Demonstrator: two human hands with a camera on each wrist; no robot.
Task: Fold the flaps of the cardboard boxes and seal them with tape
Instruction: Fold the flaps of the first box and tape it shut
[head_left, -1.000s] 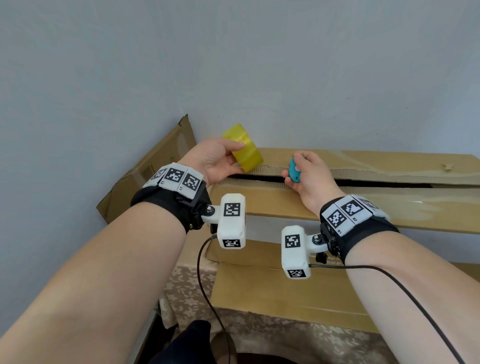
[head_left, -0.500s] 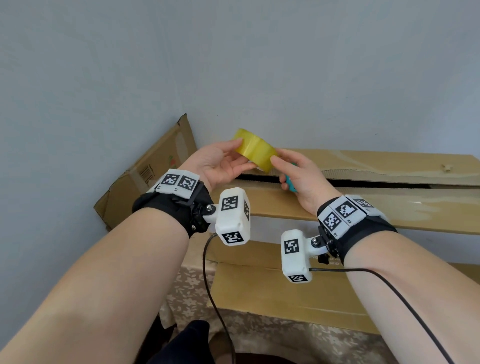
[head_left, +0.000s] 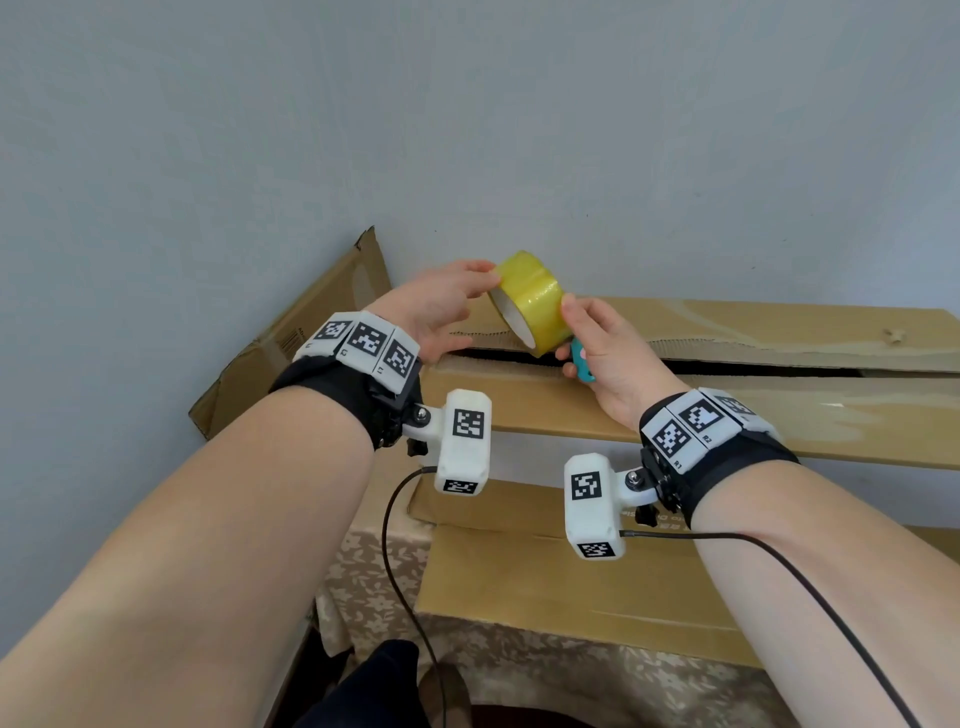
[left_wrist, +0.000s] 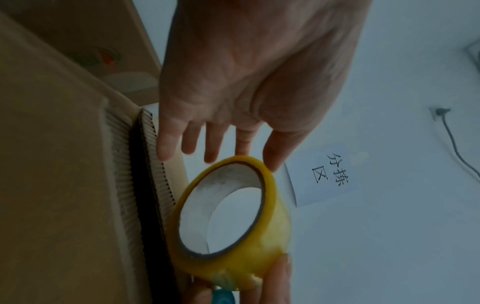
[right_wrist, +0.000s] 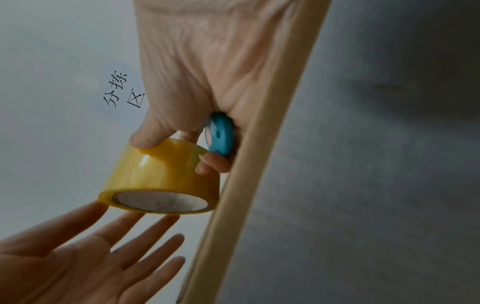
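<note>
Above the long cardboard box (head_left: 727, 364), whose two top flaps lay folded down with a dark gap between them, I held the yellow tape roll (head_left: 530, 301) just off the left end of that seam. Half a second earlier my left hand (head_left: 431, 312) had gripped the roll; by this moment my right hand (head_left: 602, 348) had taken it, thumb on the far side of the outer band and a finger on the near side. My left fingers (left_wrist: 166, 144) had straightened and spread, only the thumb tip touching the roll's rim. I judged the handover as readying the roll so its free end could be found and pulled; no tape was on the seam yet.

A second, flattened box (head_left: 291, 343) leaned on the wall to the far left, and more cardboard sat on the patterned tablecloth (head_left: 363, 597) below.

From the head view, a small teal cutter (head_left: 582, 364) showed only as a sliver under my right palm. My right wrist view showed it plainly, tucked in the curled lower fingers beside the roll. My left wrist view alone showed the roll's white core, the corrugated flap edges beside it, and a printed paper sign (left_wrist: 330, 174) on the wall.
</note>
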